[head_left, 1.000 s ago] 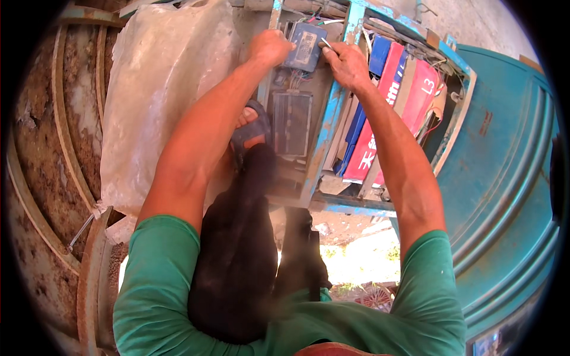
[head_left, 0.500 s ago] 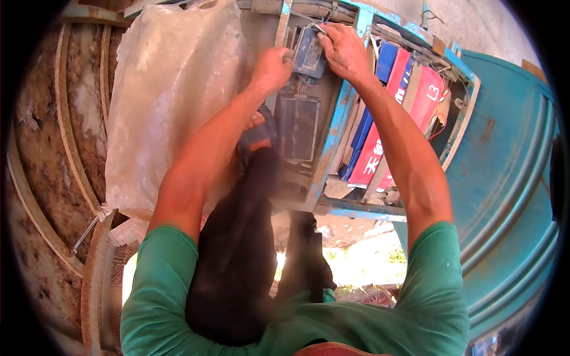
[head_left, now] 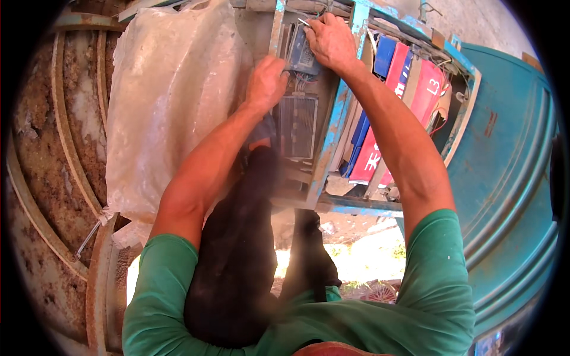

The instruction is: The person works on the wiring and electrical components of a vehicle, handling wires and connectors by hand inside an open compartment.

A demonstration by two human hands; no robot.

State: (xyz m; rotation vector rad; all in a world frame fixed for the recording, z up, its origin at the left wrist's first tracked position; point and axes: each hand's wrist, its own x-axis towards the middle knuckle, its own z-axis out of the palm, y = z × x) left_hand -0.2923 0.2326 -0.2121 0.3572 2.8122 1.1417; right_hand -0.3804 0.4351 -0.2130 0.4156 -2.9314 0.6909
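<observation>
A dark, box-shaped electrical unit (head_left: 301, 54) lies tilted in the bay of a blue metal frame, with thin wires (head_left: 306, 78) at its lower end. My left hand (head_left: 267, 83) is closed at the unit's lower left corner; its curled fingers hide what they grip. At the upper right of the unit, my right hand (head_left: 332, 43) pinches a thin, shiny metal piece (head_left: 304, 22) whose tip sticks out to the left. Whether it is a tool or a wire end cannot be told. Below the wires sits a flat, ribbed dark unit (head_left: 298, 126).
The rusty blue frame (head_left: 330, 142) surrounds the bay. To its right are red and blue battery-like blocks (head_left: 415, 89) with loose wires. A large cloudy plastic sheet covering (head_left: 172, 107) stands left. A teal metal panel (head_left: 504, 154) is far right. My foot rests below my left hand.
My left hand has slid down along the unit to its lower corner. My right hand has shifted up and left with the metal piece. The unit has moved slightly left.
</observation>
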